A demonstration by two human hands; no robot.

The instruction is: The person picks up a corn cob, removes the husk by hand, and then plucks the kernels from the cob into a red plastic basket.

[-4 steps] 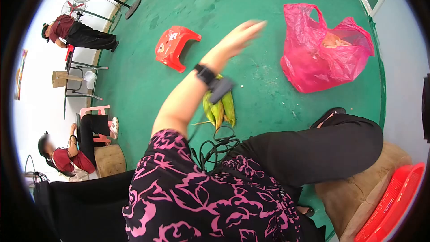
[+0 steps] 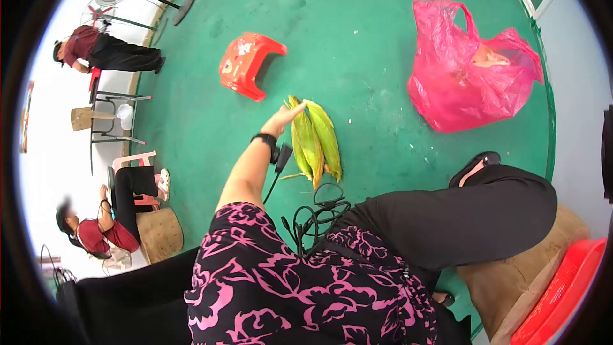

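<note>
One bare left hand (image 2: 281, 119), a black band (image 2: 264, 140) around its wrist, reaches to the far ends of green-husked corn ears (image 2: 324, 137); whether its fingers grip them cannot be told. The ears lie together on a green floor (image 2: 370, 45), between a red stool (image 2: 240, 62) and a pink plastic bag (image 2: 447, 99).

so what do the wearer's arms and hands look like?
Left hand: no glove visible, black watch-like band on the wrist. Sleeve: short, black with pink floral outlines. Beside the wrist, a small black box on a thin black cable; can't tell if it's attached to the band. Right hand: out of view.
</note>
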